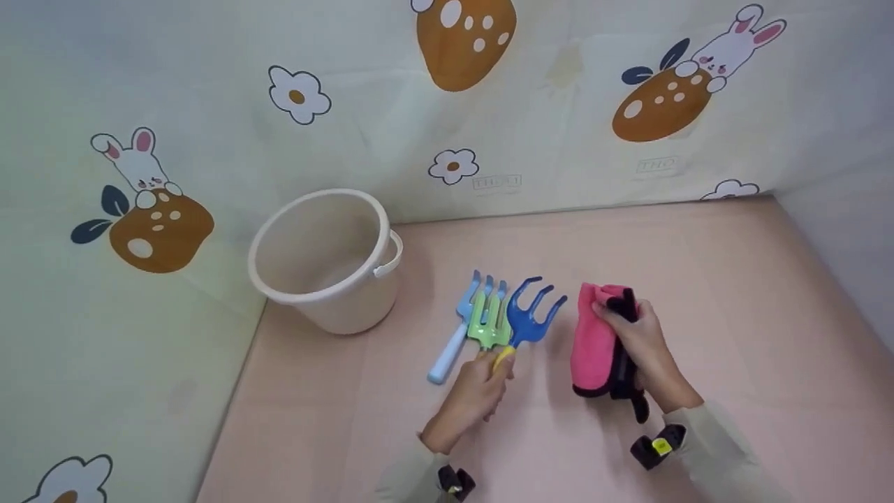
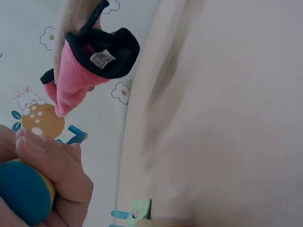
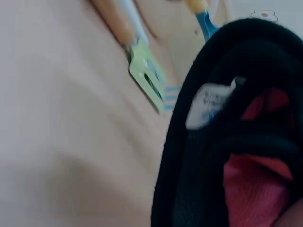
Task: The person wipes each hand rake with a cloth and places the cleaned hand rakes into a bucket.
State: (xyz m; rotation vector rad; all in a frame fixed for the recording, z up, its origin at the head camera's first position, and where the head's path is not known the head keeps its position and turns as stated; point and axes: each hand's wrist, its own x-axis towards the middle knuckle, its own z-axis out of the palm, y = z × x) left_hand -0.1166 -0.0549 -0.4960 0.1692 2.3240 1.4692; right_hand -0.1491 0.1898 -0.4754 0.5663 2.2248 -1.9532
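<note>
Soft diffuse light, soft-edged shadows on the pink surface (image 1: 754, 300), wrist views slightly blurred

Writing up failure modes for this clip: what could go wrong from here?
The blue fork in the left hand could knock the green fork close beside it. The pink cloth item in the right hand looks soft and may fold; its protruding black strap could snag on a fork.

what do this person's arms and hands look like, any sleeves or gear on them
The left hand and right hand wear no gloves. The left sleeve and right sleeve are plain, pale greyish beige, ending near the wrists. A small black device sits at each wrist; the right device has a bright yellow patch.
</note>
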